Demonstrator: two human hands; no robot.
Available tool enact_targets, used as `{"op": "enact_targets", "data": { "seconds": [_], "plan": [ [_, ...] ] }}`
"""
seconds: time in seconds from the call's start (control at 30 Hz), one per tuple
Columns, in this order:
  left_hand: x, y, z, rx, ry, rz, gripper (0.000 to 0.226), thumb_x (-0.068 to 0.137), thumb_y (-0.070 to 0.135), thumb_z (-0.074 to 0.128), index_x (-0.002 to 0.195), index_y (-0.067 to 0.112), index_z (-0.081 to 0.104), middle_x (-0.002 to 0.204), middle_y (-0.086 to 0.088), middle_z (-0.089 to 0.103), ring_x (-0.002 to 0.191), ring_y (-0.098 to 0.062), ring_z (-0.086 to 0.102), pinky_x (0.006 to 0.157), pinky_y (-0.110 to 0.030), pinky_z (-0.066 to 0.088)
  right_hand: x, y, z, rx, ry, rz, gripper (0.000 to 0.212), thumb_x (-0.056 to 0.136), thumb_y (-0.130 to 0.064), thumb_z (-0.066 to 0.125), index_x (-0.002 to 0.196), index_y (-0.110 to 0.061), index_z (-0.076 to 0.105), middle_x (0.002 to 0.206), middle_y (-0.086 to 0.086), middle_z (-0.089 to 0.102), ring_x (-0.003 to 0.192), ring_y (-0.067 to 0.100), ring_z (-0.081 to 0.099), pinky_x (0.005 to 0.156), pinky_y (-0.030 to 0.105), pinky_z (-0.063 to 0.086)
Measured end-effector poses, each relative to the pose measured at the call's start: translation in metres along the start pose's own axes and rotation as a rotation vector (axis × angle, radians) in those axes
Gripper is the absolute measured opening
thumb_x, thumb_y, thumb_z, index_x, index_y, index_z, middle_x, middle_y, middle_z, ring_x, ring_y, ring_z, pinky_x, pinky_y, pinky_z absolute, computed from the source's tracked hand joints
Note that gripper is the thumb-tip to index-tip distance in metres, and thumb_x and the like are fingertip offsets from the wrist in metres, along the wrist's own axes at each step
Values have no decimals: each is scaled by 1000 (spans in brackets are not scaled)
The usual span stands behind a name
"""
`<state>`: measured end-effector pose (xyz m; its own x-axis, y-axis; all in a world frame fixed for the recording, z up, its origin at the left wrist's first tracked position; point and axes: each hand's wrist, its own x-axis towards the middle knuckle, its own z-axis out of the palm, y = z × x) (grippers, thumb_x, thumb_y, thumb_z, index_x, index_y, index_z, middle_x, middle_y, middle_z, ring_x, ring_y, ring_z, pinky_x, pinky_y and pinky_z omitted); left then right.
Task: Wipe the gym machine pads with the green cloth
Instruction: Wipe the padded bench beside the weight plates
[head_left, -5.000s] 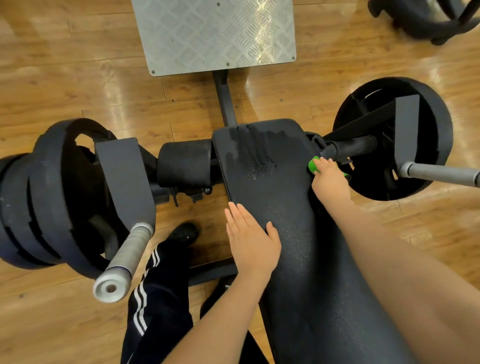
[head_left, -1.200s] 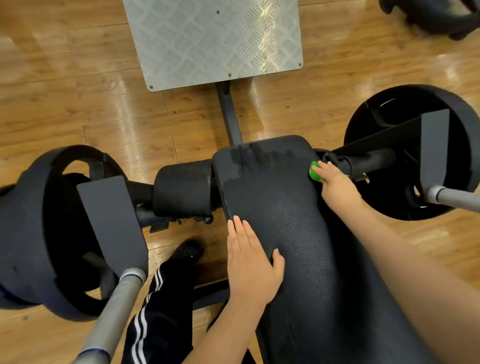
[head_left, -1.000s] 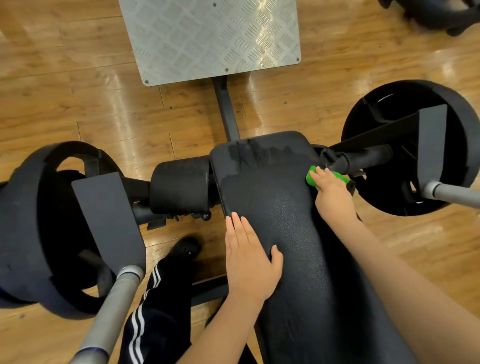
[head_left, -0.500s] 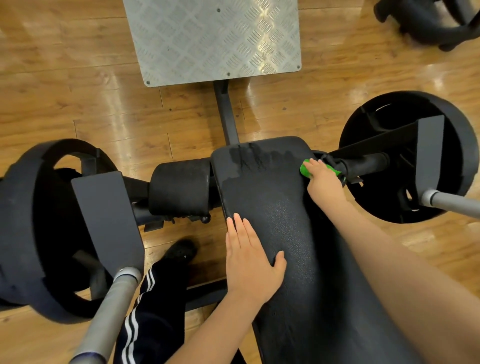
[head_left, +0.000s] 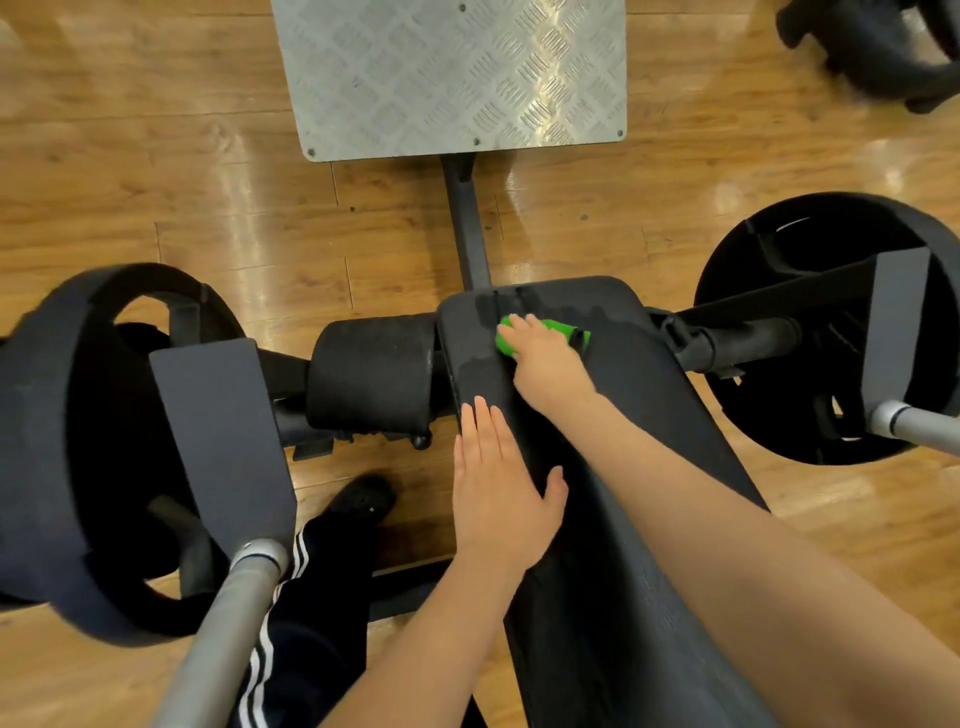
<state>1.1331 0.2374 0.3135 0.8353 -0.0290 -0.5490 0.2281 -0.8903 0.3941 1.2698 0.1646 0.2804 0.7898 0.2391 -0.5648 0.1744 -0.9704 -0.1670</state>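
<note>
The wooden floor is filling the background, and a checker-plate metal footplate is lying on it at the top, joined by a dark steel beam to the machine. The long black bench pad is running from the lower right up to the middle, and its far end is showing wet, darker streaks. A big stack of black weight plates is hanging at the left with a grey bar handle in front of it, and one more weight plate is sitting at the right. A round black roller pad is lying just beside the left edge of the bench pad. The person's leg in dark trousers with white stripes is standing below it, ending in a black shoe. The left hand is resting flat on the left edge of the bench pad, fingers straight and together, holding nothing. The right hand is pressing the green cloth down on the wet far end of the pad; the cloth is lying under the fingers and palm, sticking out at the fingertips and to the right of the hand. I cannot tell if the fingers are curling around it or only lying on it.
</note>
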Motion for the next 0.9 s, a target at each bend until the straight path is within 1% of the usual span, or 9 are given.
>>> {"op": "enact_targets", "data": {
  "seconds": [0.13,0.23,0.33,0.47,0.57,0.63,0.7,0.8,0.9],
  "plan": [
    [1,-1,3,-28,4,-1,92,84,60,16,151,4,-12,160,-13,-17,147,-26,-20,117,-34,-10,10,-27,6,3,-76,-229,61,93,5,36,148,-15,21,157,2,12,144,20,7,114,34,10],
    [1,-2,3,-39,5,5,91,86,59,19,151,4,-12,160,-14,-16,147,-25,-20,119,-35,-8,6,-16,7,25,-103,-348,56,96,5,32,147,-17,25,156,0,15,145,17,7,115,32,7],
    [2,-2,2,-41,1,10,91,86,59,18,151,4,-12,160,-14,-17,147,-25,-20,118,-34,-9,10,-9,9,-83,-205,-432,58,97,5,31,149,-19,19,157,1,11,145,19,3,115,34,7],
    [0,-1,2,-32,4,11,99,73,63,-4,151,3,-11,160,-14,-17,147,-26,-19,117,-34,-9,0,4,6,-75,-142,-454,68,89,12,37,148,-20,22,156,-2,13,144,16,6,115,30,8],
    [1,-2,5,-7,14,26,100,72,62,-6,151,0,-8,160,-17,-15,147,-28,-17,119,-37,-6,-17,48,2,91,25,-326,69,82,18,38,142,-17,38,152,-1,27,143,16,18,113,22,8],
    [1,-2,6,-19,34,39,100,74,62,-3,151,-1,-3,160,-18,-11,148,-29,-14,118,-36,-6,-22,86,-4,148,89,-169,70,76,21,37,138,-12,44,149,7,33,141,22,24,113,23,10],
    [2,-2,7,-24,46,50,99,75,61,0,151,-2,1,160,-18,-8,148,-30,-12,118,-36,-6,-27,118,-15,175,100,8,68,76,22,35,137,-8,44,148,11,33,141,25,25,114,25,11],
    [1,-2,7,-32,71,55,98,77,61,4,151,-3,5,160,-19,-3,149,-31,-7,118,-36,-3,-35,138,-21,235,165,233,62,84,16,36,139,-12,43,151,6,31,140,24,27,113,30,18],
    [1,-1,7,-28,73,58,97,78,61,5,151,-3,6,160,-20,-1,149,-31,-6,118,-37,-3,-34,132,-16,214,174,314,60,87,11,36,142,-14,39,153,3,28,142,22,21,112,33,20]
  ]
}}
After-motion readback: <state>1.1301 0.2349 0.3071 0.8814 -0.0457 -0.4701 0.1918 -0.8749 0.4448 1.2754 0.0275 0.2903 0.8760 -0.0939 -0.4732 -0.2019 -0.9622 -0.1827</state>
